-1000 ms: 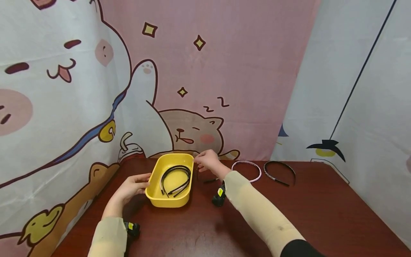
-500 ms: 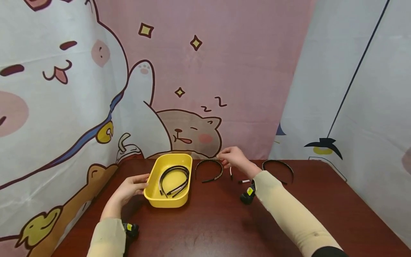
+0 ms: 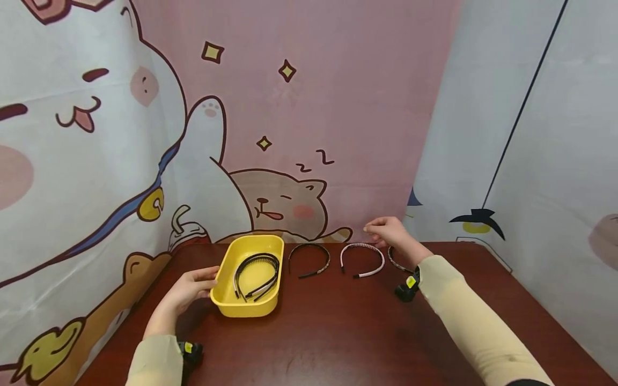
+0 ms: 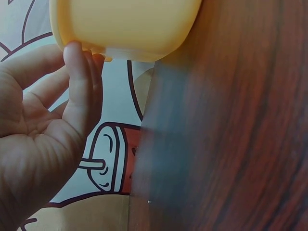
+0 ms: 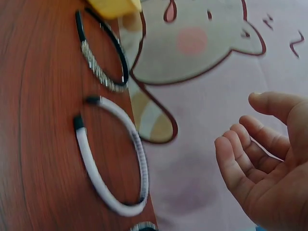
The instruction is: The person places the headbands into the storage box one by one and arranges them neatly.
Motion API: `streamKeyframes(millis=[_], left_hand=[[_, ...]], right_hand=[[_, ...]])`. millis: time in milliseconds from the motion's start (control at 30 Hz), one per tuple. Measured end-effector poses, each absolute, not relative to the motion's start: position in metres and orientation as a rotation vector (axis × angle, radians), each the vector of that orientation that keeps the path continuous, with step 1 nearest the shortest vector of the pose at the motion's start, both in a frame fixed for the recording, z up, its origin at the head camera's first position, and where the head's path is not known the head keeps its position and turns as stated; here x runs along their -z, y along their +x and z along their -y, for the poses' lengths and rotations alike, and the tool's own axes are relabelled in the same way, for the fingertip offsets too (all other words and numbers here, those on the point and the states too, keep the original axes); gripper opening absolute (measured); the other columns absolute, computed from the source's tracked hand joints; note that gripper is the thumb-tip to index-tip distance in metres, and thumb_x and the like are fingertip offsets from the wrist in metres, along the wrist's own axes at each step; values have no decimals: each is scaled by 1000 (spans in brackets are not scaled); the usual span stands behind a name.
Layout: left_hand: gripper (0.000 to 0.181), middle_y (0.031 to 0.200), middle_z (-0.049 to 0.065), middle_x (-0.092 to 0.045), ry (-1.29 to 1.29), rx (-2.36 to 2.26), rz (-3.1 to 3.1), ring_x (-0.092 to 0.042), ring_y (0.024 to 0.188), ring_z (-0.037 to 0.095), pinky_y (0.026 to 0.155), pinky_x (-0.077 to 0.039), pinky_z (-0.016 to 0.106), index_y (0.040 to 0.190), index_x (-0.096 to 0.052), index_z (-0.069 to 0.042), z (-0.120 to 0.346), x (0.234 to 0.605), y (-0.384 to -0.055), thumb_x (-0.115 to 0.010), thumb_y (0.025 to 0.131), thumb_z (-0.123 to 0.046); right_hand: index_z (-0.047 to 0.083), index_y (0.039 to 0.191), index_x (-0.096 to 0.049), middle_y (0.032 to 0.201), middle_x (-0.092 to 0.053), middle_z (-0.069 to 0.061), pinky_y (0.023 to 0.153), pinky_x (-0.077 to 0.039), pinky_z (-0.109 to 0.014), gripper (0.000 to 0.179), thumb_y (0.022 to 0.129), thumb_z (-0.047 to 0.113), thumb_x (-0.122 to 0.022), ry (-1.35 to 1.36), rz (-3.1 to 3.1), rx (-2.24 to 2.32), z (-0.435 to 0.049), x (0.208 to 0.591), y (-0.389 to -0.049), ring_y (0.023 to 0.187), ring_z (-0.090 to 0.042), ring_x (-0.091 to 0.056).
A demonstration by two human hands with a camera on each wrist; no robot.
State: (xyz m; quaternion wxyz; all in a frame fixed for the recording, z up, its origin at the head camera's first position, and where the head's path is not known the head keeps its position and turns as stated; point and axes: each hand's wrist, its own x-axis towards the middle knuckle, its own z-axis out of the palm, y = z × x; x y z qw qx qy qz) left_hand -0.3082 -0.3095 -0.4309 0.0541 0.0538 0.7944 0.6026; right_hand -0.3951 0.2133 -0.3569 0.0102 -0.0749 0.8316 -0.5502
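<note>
My left hand (image 3: 188,289) holds the left edge of a yellow plastic tub (image 3: 246,310). In the left wrist view, its fingertips meet the tub's rim (image 4: 120,29). Several headbands (image 3: 256,257), mostly black, lie inside the tub. My right hand (image 3: 393,234) hovers over the back right of the table, fingers loosely bent around nothing. Beneath and left of it lies a white headband with dark tips (image 3: 374,272). A black headband (image 3: 392,260) is partly hidden behind the right wrist. A black headband with a glittery section (image 5: 98,70) lies between tub and white headband.
The dark red wooden table (image 3: 318,338) ends at a cartoon-printed cloth backdrop (image 3: 357,134) just behind the headbands. A small black device (image 3: 407,288) is strapped on the right wrist, and another (image 3: 190,354) on the left.
My right hand has moved right from the tub's right rim, past the glittery and white headbands, to the rightmost one. The left hand stays at the tub.
</note>
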Motion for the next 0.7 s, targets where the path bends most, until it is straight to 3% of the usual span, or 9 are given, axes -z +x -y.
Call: streamKeyframes(millis=[267, 467, 567, 700], left_hand=[[54, 132, 31, -50, 166, -1851, -2404, -63, 94, 26, 75, -54, 29, 142, -38, 11, 311, 431, -307, -58, 94, -3], [53, 132, 32, -50, 167, -1860, -2400, -63, 95, 26, 75, -54, 29, 142, -37, 12, 311, 432, -306, -57, 94, -1], [54, 132, 31, -50, 169, -1857, -2399, -63, 94, 25, 75, -54, 29, 142, -37, 12, 311, 432, -307, -57, 94, -2], [55, 133, 31, -49, 173, -1858, -2392, -63, 94, 23, 75, -54, 29, 143, -37, 11, 312, 432, -307, -58, 95, -3]], right_hand=[[-11, 126, -56, 105, -63, -16, 61, -56, -30, 44, 94, 19, -63, -204, -2636, 1661, -259, 362, -403, 72, -13, -61], [-10, 134, -48, 138, -43, -27, 75, -55, -36, 50, 97, 23, -58, -203, -2633, 1632, -285, 367, -402, 91, -22, -61], [-9, 138, -44, 144, -37, -28, 84, -53, -41, 53, 99, 25, -56, -162, -2593, 1671, -298, 371, -401, 97, -23, -60], [-9, 140, -41, 141, -40, -29, 89, -50, -43, 54, 100, 24, -54, -81, -2566, 1730, -316, 379, -401, 90, -13, -61]])
